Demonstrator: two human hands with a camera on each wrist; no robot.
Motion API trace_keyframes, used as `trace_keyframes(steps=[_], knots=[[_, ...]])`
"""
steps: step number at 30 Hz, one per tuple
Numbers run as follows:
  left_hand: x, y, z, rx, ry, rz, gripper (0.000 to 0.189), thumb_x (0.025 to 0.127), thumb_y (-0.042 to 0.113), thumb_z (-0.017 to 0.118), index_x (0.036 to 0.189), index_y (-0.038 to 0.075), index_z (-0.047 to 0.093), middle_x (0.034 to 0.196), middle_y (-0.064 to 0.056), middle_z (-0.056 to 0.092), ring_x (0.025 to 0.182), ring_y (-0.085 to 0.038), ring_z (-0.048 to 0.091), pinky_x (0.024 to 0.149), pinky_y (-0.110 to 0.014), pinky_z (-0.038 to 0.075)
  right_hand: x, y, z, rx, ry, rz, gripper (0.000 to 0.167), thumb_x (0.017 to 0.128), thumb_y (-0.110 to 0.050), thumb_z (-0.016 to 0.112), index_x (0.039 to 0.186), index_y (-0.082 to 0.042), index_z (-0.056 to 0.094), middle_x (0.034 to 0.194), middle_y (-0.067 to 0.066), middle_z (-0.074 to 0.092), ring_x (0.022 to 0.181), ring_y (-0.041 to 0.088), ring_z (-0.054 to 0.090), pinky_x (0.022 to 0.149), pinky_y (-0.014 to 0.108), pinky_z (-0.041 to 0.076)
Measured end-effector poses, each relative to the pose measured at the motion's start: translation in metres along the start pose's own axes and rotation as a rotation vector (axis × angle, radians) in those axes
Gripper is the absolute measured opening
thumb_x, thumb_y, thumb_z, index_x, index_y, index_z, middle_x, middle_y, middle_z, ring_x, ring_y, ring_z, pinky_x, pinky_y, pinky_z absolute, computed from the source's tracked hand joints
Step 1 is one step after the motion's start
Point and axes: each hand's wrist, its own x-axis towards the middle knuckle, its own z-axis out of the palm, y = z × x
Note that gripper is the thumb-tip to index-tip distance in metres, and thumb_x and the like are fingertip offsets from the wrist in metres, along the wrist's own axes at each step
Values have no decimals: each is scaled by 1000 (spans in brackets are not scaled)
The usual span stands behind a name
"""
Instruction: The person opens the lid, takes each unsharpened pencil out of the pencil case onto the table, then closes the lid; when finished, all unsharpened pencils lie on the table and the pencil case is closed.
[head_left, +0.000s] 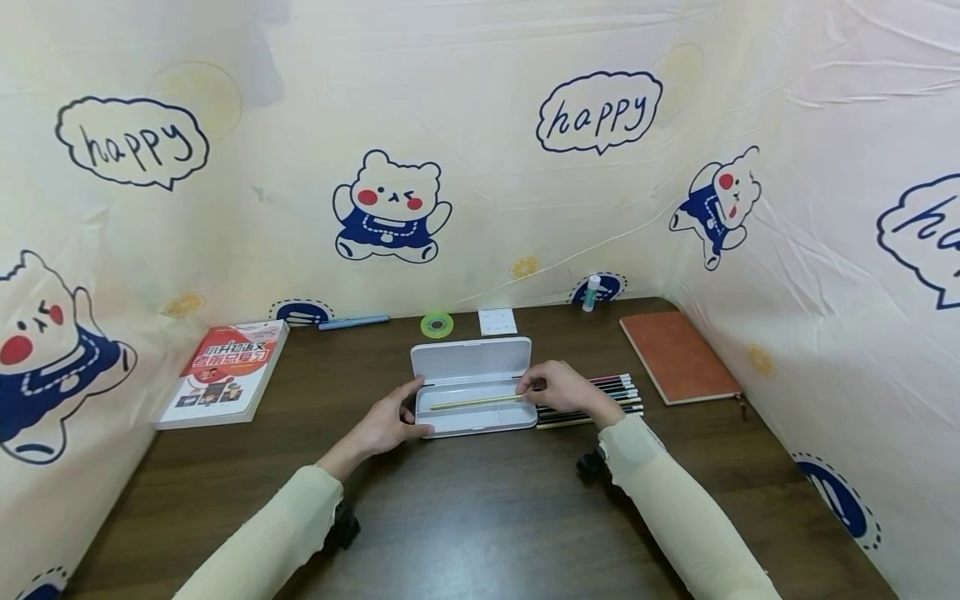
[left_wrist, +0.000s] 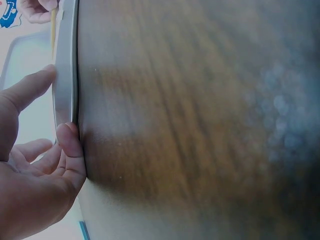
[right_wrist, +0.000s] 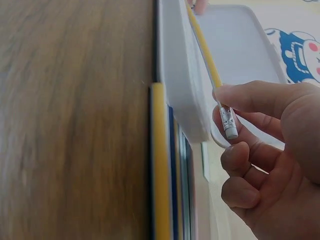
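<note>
A white pencil case (head_left: 471,360) stands on the table with its lid raised. My left hand (head_left: 384,423) holds the case's left end, fingers and thumb about its corner; the left wrist view shows the fingers at the rim. With thumb and fingers, my right hand (head_left: 561,387) pinches a yellow pencil (right_wrist: 206,47) near its white eraser end. The pencil extends leftward over the case's tray; whether it touches the bottom I cannot tell. Several pencils (head_left: 626,398) lie side by side at the case's right end, partly hidden under my right hand and wrist.
A thick book (head_left: 225,375) lies at the left, a brown notebook (head_left: 678,357) at the right. Along the back are a blue pen (head_left: 354,322), a green tape roll (head_left: 437,325), a white paper pad (head_left: 497,322) and a glue stick (head_left: 591,293). Printed cloth hangs behind.
</note>
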Motion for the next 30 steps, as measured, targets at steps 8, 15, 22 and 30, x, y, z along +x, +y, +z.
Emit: trace_keyframes(steps=[8, 15, 22, 30], knots=[[0, -2, 2, 4, 2, 9, 92, 84, 27, 82, 158, 15, 29, 106, -10, 57, 81, -15, 54, 73, -29, 42, -25, 14, -18, 45, 26, -20, 11, 95, -13, 67, 99, -16, 76, 99, -1, 74, 80, 11, 57, 72, 26, 48], [0, -2, 1, 0, 0, 4, 92, 84, 27, 81, 158, 15, 28, 105, -10, 58, 81, -15, 54, 70, -27, 43, -51, 31, -36, 33, 40, -9, 11, 95, -15, 67, 101, -14, 76, 97, -2, 75, 84, 9, 61, 77, 27, 51], [1, -4, 3, -3, -1, 13, 91, 84, 26, 81, 158, 15, 28, 109, -10, 56, 81, -15, 54, 72, -29, 44, -78, 48, -50, 48, 40, 34, 11, 95, -14, 67, 102, -12, 76, 101, 2, 75, 93, 15, 66, 83, 34, 53], [1, -4, 3, -4, 9, 11, 91, 84, 25, 81, 158, 16, 29, 105, -10, 58, 81, -15, 54, 72, -30, 43, -105, 63, -59, 44, 50, 157, 11, 96, -19, 67, 102, -19, 75, 105, -1, 73, 93, 16, 62, 83, 36, 51]])
